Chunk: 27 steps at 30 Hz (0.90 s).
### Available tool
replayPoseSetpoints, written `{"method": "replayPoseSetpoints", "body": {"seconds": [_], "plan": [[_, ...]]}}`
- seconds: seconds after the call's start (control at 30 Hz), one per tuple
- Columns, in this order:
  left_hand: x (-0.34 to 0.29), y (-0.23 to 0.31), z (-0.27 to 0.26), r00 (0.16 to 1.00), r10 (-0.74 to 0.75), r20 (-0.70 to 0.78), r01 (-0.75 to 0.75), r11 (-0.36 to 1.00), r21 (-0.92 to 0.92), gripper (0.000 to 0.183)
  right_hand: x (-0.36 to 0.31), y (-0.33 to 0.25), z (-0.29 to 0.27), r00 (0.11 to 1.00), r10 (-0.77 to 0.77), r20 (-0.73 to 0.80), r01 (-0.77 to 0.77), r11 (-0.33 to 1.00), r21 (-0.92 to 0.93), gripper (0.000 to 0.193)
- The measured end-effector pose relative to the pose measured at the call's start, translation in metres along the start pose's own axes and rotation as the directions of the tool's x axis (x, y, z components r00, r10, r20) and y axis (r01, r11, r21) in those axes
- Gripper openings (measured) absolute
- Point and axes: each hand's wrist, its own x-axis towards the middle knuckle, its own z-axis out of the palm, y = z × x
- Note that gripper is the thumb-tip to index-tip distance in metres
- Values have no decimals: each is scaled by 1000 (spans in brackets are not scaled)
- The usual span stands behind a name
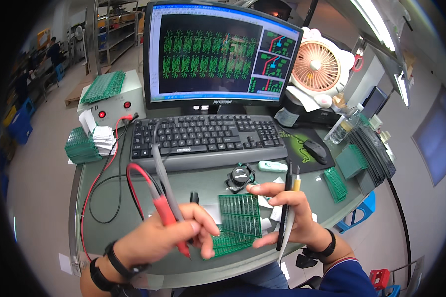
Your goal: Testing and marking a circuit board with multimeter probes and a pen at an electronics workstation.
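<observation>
- Left hand (171, 230) closed about a red probe (166, 212), thumb against its side; tip points down, just left of the boards.
- Grey rod (162, 171) runs up beside the probe at the same hand; how it is gripped, cannot tell.
- Right hand (302, 218): thumb and fingers stand apart, curved toward the left. A black pen (285, 208) and a white pen (291, 218) cross it upright, side by side; cannot tell whether the hand is pressed shut on them.
- Green boards (240, 210) on the table (193, 273), between the two hands, overlapping at an angle.
- Behind the boards: a round black gadget (240, 174); a pale green stick (272, 166) to its right.
- Farther back, keyboard (203, 136), then monitor (210, 54), lit with a green circuit layout.
- Mouse (315, 151) on a dark mat, right of the keyboard; pink-and-white fan (315, 65) beyond.
- Far left, a grey box (115, 110) with red lights, another board (104, 86) lying on top.
</observation>
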Motion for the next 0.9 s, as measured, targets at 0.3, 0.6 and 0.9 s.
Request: {"method": "replayPoseSetpoints", "body": {"seconds": [0.3, 0.6, 0.9], "plan": [[10, -29, 38, 930, 164, -329, -99, 974, 206, 28, 26, -24, 30, 981, -167, 103, 191, 932, -307, 48], [13, -24, 22, 851, 261, -455, -229, 965, 126, 18, 30, -19, -13, 990, -88, -112, 13, 839, -543, 64], [16, -24, -9, 513, 823, 244, -517, 69, 853, 35, 21, -7, -21, 994, -108, 24, 110, 940, -322, 24]]}}
